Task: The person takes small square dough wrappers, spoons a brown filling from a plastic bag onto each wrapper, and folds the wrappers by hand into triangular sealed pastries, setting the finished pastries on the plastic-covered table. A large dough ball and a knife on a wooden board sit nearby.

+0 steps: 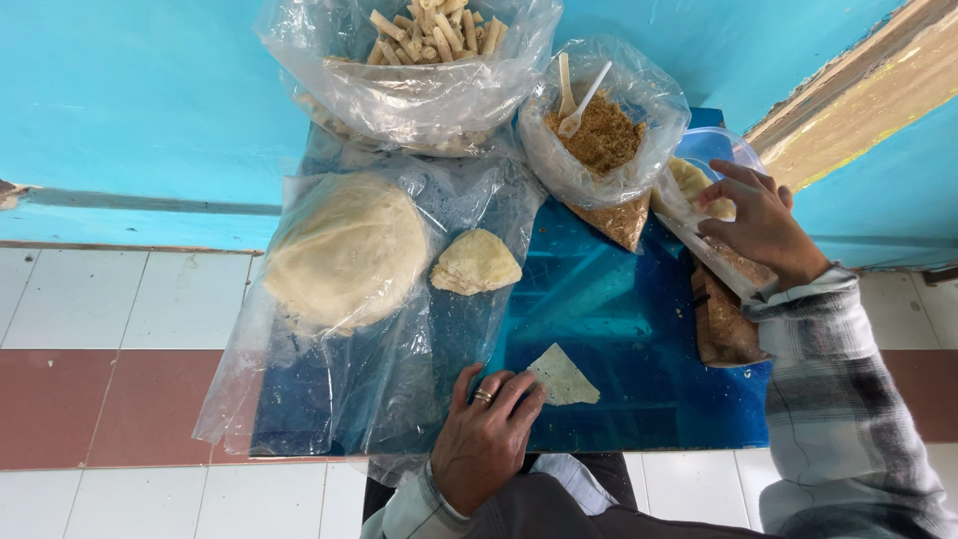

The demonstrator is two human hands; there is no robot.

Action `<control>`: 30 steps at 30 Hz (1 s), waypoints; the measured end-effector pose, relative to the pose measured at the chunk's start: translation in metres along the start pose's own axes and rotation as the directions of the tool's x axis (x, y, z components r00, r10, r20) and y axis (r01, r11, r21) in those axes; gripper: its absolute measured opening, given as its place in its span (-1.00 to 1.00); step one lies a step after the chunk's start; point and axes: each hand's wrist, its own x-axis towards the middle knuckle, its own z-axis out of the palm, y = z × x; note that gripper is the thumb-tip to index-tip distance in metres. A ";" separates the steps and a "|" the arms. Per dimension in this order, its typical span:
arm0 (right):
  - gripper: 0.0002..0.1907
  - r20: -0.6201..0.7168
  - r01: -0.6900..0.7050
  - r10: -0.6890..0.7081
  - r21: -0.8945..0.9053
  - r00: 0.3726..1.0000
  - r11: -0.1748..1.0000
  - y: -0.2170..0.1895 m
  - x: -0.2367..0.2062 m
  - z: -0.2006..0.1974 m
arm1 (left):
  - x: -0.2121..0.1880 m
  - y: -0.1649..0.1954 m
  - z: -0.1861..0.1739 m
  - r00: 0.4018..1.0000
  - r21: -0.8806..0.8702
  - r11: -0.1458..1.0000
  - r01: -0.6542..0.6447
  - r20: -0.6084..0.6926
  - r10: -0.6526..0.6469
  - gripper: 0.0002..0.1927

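- Turquoise walls are backing a glossy blue table point(639, 329), and white and reddish floor tiles are showing on either side of it.
- At the table's far edge a large clear bag point(419, 95) is sitting open, heaped with pale rolled sticks point(434, 30).
- Just right of it a smaller clear bag point(599, 150) is holding golden-brown shredded filling point(602, 135), with two white plastic spoons point(577, 95) standing in it, handles tilting up and away from you.
- A round mound of pale dough point(344, 250) is lying under a clear plastic sheet point(329, 379) on the left side of the table, and a smaller folded stack of thin wrappers point(476, 263) is resting just beside it.
- You are pressing your left hand point(489, 429), ring on one finger, flat near the table's close edge; its fingers are spread and touching a triangular wrapper piece point(562, 376), gripping nothing.
- That piece is lying flat, its narrow tip pointing right and slightly toward you, its long axis running diagonally.
- Your right hand point(760, 225), in a plaid sleeve, is reaching into a clear bag of pale pieces point(689, 185) beside a clear tub point(717, 145); the fingers are loosely curled on the bag, and I cannot tell whether they are pinching anything.
- Brown blocks in a wrapper point(723, 319) are lying under your right wrist.
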 end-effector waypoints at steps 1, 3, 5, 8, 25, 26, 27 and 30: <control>-0.61 -0.028 0.020 -0.018 0.061 0.999 0.998 -0.001 -0.001 -0.001 | 0.000 0.000 0.000 1.000 0.001 1.000 0.000 0.001 0.000 -0.74; -0.65 -0.091 0.061 -0.045 0.179 0.995 0.982 -0.008 -0.004 -0.004 | 0.001 0.000 0.000 1.000 0.000 1.000 -0.006 0.003 0.006 -0.73; -0.72 -0.091 0.056 -0.018 0.432 0.996 0.900 -0.023 -0.009 -0.014 | 0.002 0.002 0.000 1.000 0.014 1.000 -0.010 -0.013 0.010 -0.75; -0.67 -0.157 0.172 -0.099 0.567 0.983 0.806 -0.064 -0.041 -0.031 | 0.004 0.004 -0.002 1.000 0.017 1.000 -0.004 -0.015 0.004 -0.75; -0.33 0.022 0.460 -0.498 -0.419 0.867 0.783 -0.201 -0.164 0.049 | 0.005 0.002 -0.004 1.000 0.045 0.999 -0.019 -0.004 0.019 -0.72; -0.35 -0.031 0.445 -0.496 -0.396 0.868 0.803 -0.201 -0.163 0.050 | 0.005 0.002 -0.004 1.000 0.048 0.999 -0.022 -0.005 0.022 -0.72; -0.37 -0.080 0.432 -0.491 -0.368 0.867 0.823 -0.200 -0.162 0.051 | 0.004 0.002 -0.004 1.000 0.049 0.999 -0.020 -0.004 0.020 -0.72; -0.36 -0.091 0.523 -0.571 -0.304 0.816 0.796 -0.203 -0.163 0.056 | 0.004 0.002 -0.004 1.000 0.046 0.999 -0.023 -0.006 0.024 -0.74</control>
